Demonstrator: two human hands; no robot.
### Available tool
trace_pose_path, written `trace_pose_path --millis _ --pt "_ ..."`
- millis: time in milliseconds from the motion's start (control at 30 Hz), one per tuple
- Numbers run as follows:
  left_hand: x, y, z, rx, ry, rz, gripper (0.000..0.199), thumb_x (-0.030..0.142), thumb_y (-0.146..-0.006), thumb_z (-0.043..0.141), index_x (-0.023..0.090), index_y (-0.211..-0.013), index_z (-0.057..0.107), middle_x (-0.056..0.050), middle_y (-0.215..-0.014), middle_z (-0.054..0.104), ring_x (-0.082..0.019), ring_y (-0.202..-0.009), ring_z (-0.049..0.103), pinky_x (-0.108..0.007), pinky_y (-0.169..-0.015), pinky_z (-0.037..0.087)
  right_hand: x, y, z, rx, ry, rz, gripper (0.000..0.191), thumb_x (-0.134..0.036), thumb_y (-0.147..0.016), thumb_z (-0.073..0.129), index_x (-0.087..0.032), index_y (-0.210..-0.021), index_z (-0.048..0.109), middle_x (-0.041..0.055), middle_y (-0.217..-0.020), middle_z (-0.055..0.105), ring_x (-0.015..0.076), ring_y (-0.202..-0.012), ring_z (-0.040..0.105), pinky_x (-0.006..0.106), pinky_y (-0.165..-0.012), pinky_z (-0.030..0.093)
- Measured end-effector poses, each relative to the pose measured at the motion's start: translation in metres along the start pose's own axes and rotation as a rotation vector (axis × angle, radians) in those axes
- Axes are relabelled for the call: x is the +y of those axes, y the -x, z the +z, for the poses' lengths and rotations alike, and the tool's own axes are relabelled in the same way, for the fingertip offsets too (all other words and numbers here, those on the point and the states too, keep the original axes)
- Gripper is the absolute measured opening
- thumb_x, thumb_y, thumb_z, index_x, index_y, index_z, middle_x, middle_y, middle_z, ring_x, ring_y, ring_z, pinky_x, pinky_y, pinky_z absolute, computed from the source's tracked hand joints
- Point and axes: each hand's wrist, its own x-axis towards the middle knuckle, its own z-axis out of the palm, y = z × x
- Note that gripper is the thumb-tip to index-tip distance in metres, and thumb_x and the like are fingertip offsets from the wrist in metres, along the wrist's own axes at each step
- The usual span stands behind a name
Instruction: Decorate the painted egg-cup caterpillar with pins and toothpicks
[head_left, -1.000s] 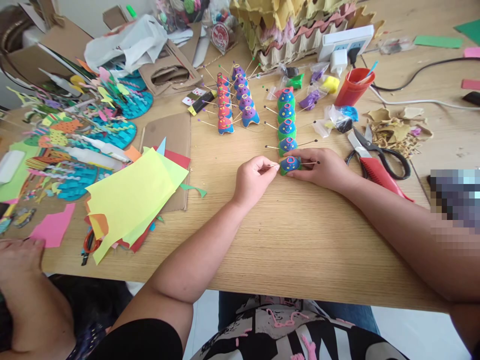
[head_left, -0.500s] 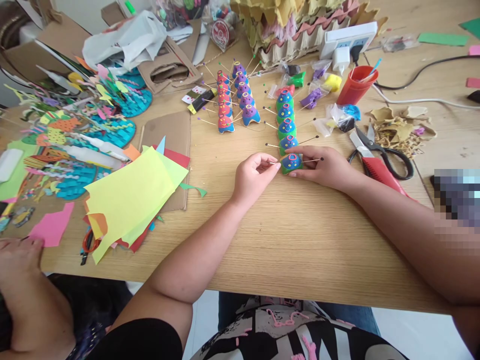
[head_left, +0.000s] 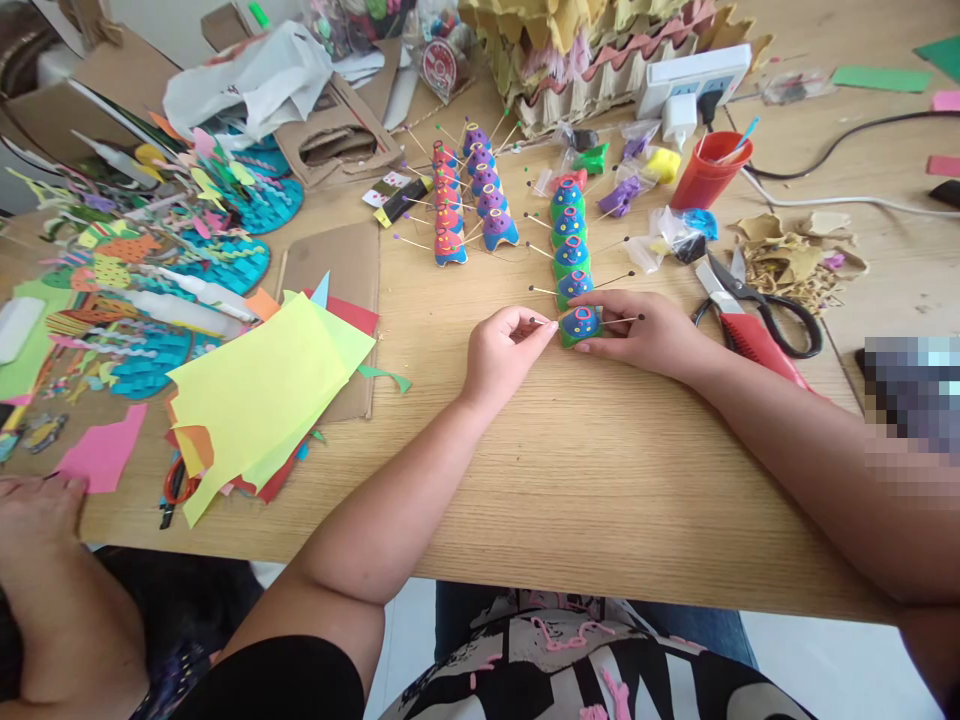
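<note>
A blue and green caterpillar made of egg-carton cups (head_left: 571,252) lies lengthwise on the table, with pink rings, small dots and thin dark-tipped sticks out of its sides. My right hand (head_left: 651,332) grips its nearest cup from the right, fingers on the far side and thumb on the near side. Pinched between the thumb and fingertips of my left hand (head_left: 499,352) is a thin dark-tipped stick (head_left: 535,321). Its other end points at the left side of that cup; whether it enters the cup, I cannot tell.
Red (head_left: 450,245) and purple (head_left: 498,228) caterpillars stand farther back. Scissors (head_left: 787,310) and a red cup (head_left: 711,172) are at right. Coloured paper (head_left: 270,385) lies at left, near another person's hand (head_left: 37,510). Egg trays (head_left: 615,75) are stacked behind.
The stick's dark tip now shows past the fingers of my left hand. My right hand stays on the caterpillar's nearest cup.
</note>
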Motion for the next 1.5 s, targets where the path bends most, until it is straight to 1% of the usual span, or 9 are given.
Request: trace_pose_path --millis 300,433,533,767,967,1133,1267,1400,1500 --pt "0.0017 0.0008 -0.0006 -0.021 0.009 -0.009 0.008 0.026 -0.083 0.079 0.02 -0.081 0.074 0.0 -0.079 0.078 -0.012 -0.072 0.069 -0.025 -0.071 0.055 -0.0002 0.0 -0.0015 -0.02 0.02 0.001 0.069 -0.059 -0.077 0.083 -0.023 -0.137 0.075 0.0013 -0.081 0.065 0.0139 -0.067 0.048 0.033 -0.066 0.039" --pt "0.0007 0.0007 -0.0007 -0.036 0.031 -0.001 0.01 0.024 -0.08 0.081 0.02 -0.086 0.075 -0.001 -0.083 0.079 -0.013 -0.077 0.072 -0.025 -0.075 0.057 -0.0008 0.0002 -0.0023 -0.03 0.009 -0.004 0.07 -0.058 -0.077 0.082 -0.023 -0.138 0.074 0.0022 -0.087 0.068 0.0133 -0.067 0.047 0.033 -0.066 0.04" --pt "-0.0003 0.0005 -0.0011 -0.054 0.035 -0.013 0.015 0.022 -0.079 0.081 0.02 -0.093 0.075 -0.001 -0.085 0.079 -0.014 -0.078 0.073 -0.026 -0.077 0.058 -0.0017 0.0005 -0.0034 -0.035 0.016 -0.002 0.07 -0.057 -0.076 0.083 -0.023 -0.137 0.074 0.0026 -0.09 0.068 0.0131 -0.067 0.048 0.032 -0.067 0.04" --pt "-0.0028 0.0021 -0.0031 -0.045 -0.016 0.014 0.035 0.017 -0.077 0.076 0.021 -0.111 0.069 -0.004 -0.102 0.076 -0.015 -0.094 0.071 -0.023 -0.074 0.054 -0.0006 0.0006 -0.0041 -0.047 0.041 -0.012 0.068 -0.055 -0.077 0.084 -0.025 -0.136 0.072 -0.004 -0.071 0.054 0.0119 -0.062 0.041 0.029 -0.062 0.035" --pt "-0.0022 0.0023 -0.0048 -0.037 0.023 -0.002 0.051 0.009 -0.067 0.066 0.024 -0.115 0.061 -0.004 -0.105 0.072 -0.017 -0.1 0.067 -0.021 -0.068 0.05 0.0004 0.0009 -0.003 -0.04 0.039 0.002 0.062 -0.053 -0.077 0.081 -0.024 -0.132 0.074 -0.004 -0.071 0.053 0.0129 -0.063 0.044 0.029 -0.063 0.036" --pt "-0.003 0.0016 -0.0053 -0.046 0.06 -0.01 0.058 0.013 -0.061 0.062 0.023 -0.117 0.058 -0.005 -0.107 0.07 -0.018 -0.103 0.065 -0.021 -0.068 0.048 0.006 0.0011 -0.0013 -0.026 0.033 -0.014 0.057 -0.051 -0.079 0.081 -0.026 -0.13 0.075 -0.0014 -0.078 0.06 0.0139 -0.067 0.05 0.028 -0.064 0.039" --pt "-0.0041 0.0008 -0.005 -0.05 0.076 -0.019 0.06 0.015 -0.059 0.062 0.023 -0.118 0.056 -0.006 -0.106 0.07 -0.019 -0.104 0.064 -0.022 -0.07 0.049 0.0074 0.0017 -0.002 -0.033 0.031 -0.019 0.057 -0.052 -0.08 0.081 -0.025 -0.129 0.075 -0.001 -0.077 0.062 0.0147 -0.068 0.051 0.028 -0.063 0.042" --pt "-0.0039 0.0002 -0.0049 -0.046 0.084 -0.034 0.061 0.016 -0.058 0.062 0.023 -0.119 0.056 -0.006 -0.106 0.069 -0.019 -0.104 0.064 -0.022 -0.069 0.048 0.0021 0.0034 -0.0043 -0.032 0.025 -0.022 0.053 -0.048 -0.082 0.08 -0.024 -0.129 0.075 0.0036 -0.094 0.075 0.0151 -0.071 0.058 0.028 -0.065 0.047" --pt "-0.0034 0.0003 -0.0048 -0.045 0.113 -0.049 0.062 0.015 -0.058 0.061 0.023 -0.119 0.056 -0.006 -0.106 0.068 -0.019 -0.103 0.064 -0.022 -0.068 0.047 -0.0004 0.005 -0.0046 -0.039 0.042 -0.029 0.051 -0.047 -0.083 0.079 -0.024 -0.128 0.076 0.0042 -0.096 0.078 0.0159 -0.072 0.061 0.029 -0.065 0.047"
